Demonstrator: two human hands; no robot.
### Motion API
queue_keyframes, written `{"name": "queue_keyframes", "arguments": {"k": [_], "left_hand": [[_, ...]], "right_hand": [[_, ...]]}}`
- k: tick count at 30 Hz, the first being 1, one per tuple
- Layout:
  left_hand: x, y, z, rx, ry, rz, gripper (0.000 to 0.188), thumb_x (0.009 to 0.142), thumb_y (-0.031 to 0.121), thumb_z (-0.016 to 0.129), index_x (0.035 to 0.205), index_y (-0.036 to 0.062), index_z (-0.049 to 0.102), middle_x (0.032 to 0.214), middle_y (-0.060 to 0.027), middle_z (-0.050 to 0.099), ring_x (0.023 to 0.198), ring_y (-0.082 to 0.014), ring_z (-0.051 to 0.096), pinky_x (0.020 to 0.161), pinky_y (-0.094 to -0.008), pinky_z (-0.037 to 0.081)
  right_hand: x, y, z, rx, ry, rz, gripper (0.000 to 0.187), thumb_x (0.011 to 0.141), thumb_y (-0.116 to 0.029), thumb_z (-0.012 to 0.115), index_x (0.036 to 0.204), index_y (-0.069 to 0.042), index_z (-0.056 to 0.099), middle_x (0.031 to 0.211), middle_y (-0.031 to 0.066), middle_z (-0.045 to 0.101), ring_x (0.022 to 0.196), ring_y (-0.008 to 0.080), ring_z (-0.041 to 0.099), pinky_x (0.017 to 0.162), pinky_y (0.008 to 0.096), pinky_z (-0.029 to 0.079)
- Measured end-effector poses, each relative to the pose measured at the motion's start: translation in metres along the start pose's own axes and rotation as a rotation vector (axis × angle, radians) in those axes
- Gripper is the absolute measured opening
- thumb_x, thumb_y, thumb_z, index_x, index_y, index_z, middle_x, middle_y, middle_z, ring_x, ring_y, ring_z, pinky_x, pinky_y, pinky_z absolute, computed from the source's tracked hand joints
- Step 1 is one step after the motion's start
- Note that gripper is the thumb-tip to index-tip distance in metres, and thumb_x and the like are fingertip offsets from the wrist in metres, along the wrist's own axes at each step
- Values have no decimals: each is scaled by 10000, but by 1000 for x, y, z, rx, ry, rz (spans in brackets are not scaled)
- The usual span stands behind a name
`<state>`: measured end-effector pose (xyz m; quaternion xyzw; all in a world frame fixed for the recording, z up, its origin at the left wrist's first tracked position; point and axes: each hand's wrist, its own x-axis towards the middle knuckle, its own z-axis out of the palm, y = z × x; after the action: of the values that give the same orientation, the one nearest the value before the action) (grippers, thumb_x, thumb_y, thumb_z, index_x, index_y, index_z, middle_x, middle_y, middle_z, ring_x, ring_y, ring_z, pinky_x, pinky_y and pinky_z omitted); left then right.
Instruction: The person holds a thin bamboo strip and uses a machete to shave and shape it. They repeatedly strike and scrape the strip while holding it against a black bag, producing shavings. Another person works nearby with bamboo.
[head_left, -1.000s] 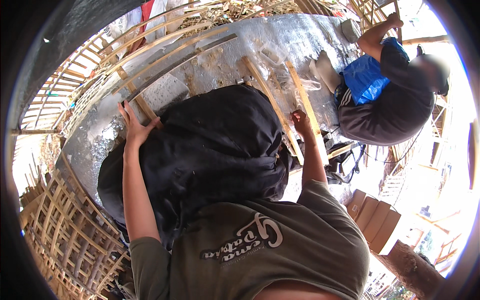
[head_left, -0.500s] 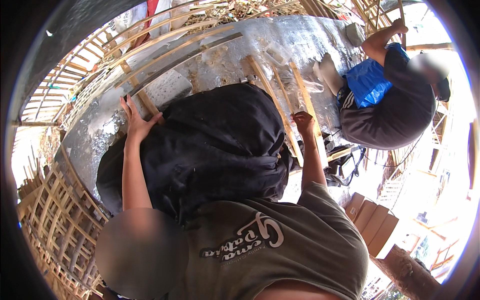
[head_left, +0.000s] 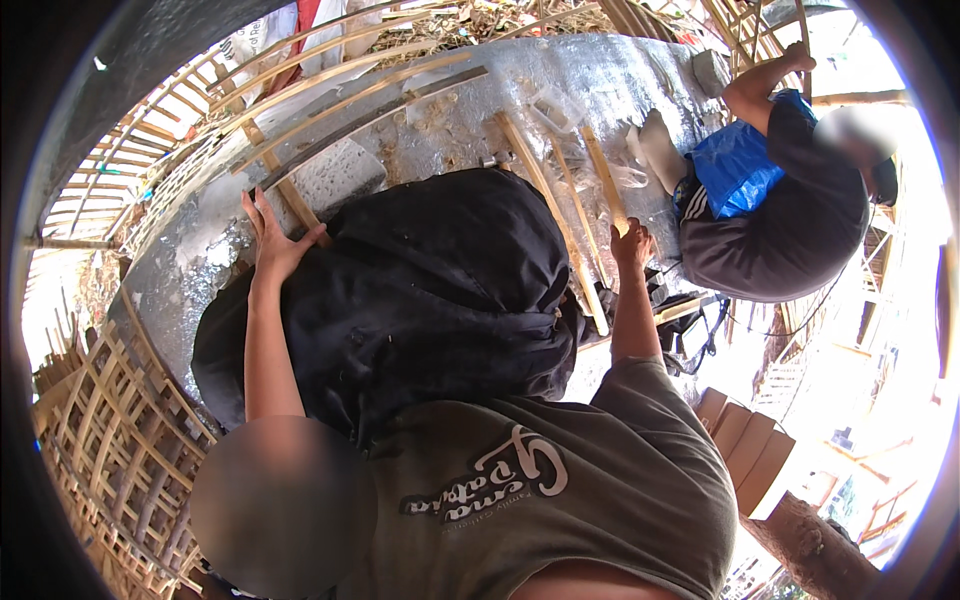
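While the left hand (head_left: 275, 247) is spread wide: thumb by the crosspiece (head_left: 294, 203), fingertips near the long strip (head_left: 385, 120), perhaps steadying both; contact hard to see.
Right hand (head_left: 632, 245): closed around the pale slat (head_left: 605, 180), likely controlling its near end.
Slat: right of the black cloth (head_left: 450, 250).

My view has the following limits. The right hand (head_left: 632, 243), gripping the broad bamboo strip (head_left: 604, 180), hides the strip's near end; I cannot resolve the finger placement underneath. At the left hand (head_left: 277, 245), I cannot verify fingertip contact with the dark strip (head_left: 370, 125). The black cloth (head_left: 440, 270) conceals everything beneath it. A round blurred patch (head_left: 283, 510) masks the left sleeve. The co-worker (head_left: 775, 240) has a blurred head; one hand is hidden from me. The sacks (head_left: 255, 45) are cut by the upper limit, the shirt (head_left: 600, 480) by the lower edge. The plastic container's (head_left: 556, 108) contents are too small to identify.
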<state>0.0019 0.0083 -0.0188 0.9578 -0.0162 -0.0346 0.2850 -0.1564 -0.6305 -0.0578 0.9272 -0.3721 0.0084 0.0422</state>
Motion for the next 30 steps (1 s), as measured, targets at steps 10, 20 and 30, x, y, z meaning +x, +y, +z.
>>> {"name": "queue_keyframes", "arguments": {"k": [10,20,30], "left_hand": [[-1,1,-1,-53,8,-29,1408,660,560,896,1607,52,-14,1660,-227,-141,1552,-400,19,1245,-470,192],[-3,0,1,-46,22,-40,1435,637,592,894,1615,117,-42,1669,-185,-146,1540,-442,32,1236,-515,213],[-2,5,-1,-16,24,-37,1430,652,580,891,1612,87,-49,1657,-218,-169,1545,-428,15,1238,-498,222]], "right_hand": [[-1,-10,-28,244,120,-130,280,916,-259,686,1110,-135,528,911,240,719,864,485,689,740,575,540],[-14,-119,-152,230,241,-564,286,967,-252,642,1244,-187,608,901,150,735,795,394,712,632,488,552],[-19,-255,-174,277,182,-1228,381,890,-94,632,1244,-216,701,942,79,652,875,281,665,749,414,584]]}}
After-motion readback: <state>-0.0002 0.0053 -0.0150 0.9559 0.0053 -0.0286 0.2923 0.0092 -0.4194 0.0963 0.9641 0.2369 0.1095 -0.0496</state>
